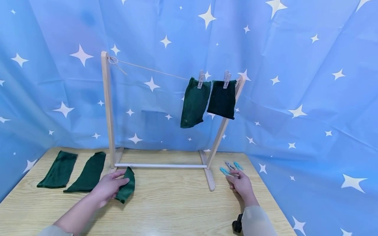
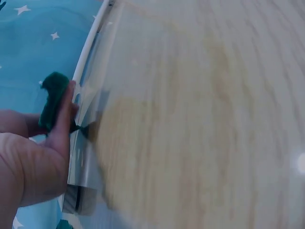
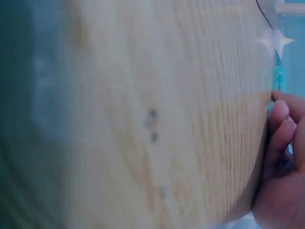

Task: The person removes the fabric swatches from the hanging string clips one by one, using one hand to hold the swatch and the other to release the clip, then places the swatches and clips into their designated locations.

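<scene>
My left hand (image 1: 110, 186) grips a small dark green cloth (image 1: 127, 185) on the wooden table (image 1: 171, 203), just in front of the drying rack's base. The left wrist view shows the same cloth (image 2: 53, 98) bunched between my thumb and fingers. My right hand (image 1: 240, 183) lies by the rack's right foot, its curled fingertips pinching a blue clothes peg (image 1: 224, 171), seen as a teal sliver (image 3: 279, 76) in the blurred right wrist view. Two green cloths (image 1: 193, 103) (image 1: 221, 100) hang pegged on the string.
The wooden rack (image 1: 107, 108) stands mid-table with a string (image 1: 153, 70) between its posts. Two more green cloths (image 1: 59, 169) (image 1: 88, 172) lie flat at the left. Two loose pegs (image 1: 237, 165) sit beyond my right hand. A blue star curtain surrounds the table.
</scene>
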`<state>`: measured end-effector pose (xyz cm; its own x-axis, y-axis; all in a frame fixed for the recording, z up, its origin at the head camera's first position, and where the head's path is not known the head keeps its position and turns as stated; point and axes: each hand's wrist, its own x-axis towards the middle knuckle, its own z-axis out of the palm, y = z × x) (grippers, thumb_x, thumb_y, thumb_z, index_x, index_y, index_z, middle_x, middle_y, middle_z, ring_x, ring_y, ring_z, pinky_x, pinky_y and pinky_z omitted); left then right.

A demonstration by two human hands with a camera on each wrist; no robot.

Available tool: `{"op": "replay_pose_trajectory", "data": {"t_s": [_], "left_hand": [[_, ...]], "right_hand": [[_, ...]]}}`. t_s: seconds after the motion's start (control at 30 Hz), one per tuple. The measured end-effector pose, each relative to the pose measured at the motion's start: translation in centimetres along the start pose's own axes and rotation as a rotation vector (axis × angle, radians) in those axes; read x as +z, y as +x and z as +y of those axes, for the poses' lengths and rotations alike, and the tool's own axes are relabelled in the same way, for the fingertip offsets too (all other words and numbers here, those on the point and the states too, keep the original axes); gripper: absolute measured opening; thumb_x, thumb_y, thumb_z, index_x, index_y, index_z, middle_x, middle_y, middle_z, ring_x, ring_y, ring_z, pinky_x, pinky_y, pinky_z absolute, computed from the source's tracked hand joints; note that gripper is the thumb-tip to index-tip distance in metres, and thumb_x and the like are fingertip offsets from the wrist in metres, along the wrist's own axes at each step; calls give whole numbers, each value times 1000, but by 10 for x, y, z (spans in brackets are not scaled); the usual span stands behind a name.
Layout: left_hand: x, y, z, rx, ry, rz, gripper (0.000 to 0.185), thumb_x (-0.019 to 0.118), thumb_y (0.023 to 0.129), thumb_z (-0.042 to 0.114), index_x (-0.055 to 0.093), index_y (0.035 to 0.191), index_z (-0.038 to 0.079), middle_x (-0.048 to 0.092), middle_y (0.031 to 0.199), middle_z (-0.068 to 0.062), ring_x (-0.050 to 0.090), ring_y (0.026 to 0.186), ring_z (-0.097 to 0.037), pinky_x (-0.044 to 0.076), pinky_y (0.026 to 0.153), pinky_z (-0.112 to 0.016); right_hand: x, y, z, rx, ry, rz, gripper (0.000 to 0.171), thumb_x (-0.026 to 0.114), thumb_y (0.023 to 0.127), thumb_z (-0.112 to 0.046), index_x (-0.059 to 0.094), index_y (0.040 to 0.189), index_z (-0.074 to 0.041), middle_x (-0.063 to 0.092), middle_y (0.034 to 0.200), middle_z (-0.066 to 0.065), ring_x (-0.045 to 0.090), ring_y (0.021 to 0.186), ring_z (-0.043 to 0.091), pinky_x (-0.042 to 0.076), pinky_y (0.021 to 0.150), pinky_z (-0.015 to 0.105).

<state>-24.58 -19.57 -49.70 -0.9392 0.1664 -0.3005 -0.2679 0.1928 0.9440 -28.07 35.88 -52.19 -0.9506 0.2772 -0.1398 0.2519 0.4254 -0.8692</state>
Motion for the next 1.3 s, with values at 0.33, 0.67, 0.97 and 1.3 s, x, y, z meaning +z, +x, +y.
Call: {"op": "replay_pose_trajectory", "data": {"t_s": [0.33,0.67,0.97,1.3], "left_hand": [[10,4,-6,82,155,78,61,60,112,12,30,162,-9,40,159,-46,60,136,-53,61,92,-41],[19,3,-7,95,95,96,26,56,112,6,64,132,-9,71,109,-27,78,72,-29,64,65,-40],[11,-4,7,23,260,17,39,62,109,8,63,146,-4,73,112,-31,76,64,-23,64,56,-36],[-3,-20,11,-8,360,-243,83,79,101,12,34,170,0,55,54,-5,47,40,-11,40,43,-24]], "right_hand": [[0,4,4,16,-25,6,43,73,107,-25,60,144,-6,62,74,0,60,60,11,48,52,25],[0,4,4,6,-10,14,43,73,107,-25,60,142,-5,62,76,0,60,61,11,48,52,25],[0,6,7,12,-23,18,42,72,107,-26,61,142,-7,62,78,1,61,61,13,49,52,25],[0,4,6,3,-31,22,43,73,107,-26,61,143,-6,62,77,1,60,61,11,49,51,25]]}}
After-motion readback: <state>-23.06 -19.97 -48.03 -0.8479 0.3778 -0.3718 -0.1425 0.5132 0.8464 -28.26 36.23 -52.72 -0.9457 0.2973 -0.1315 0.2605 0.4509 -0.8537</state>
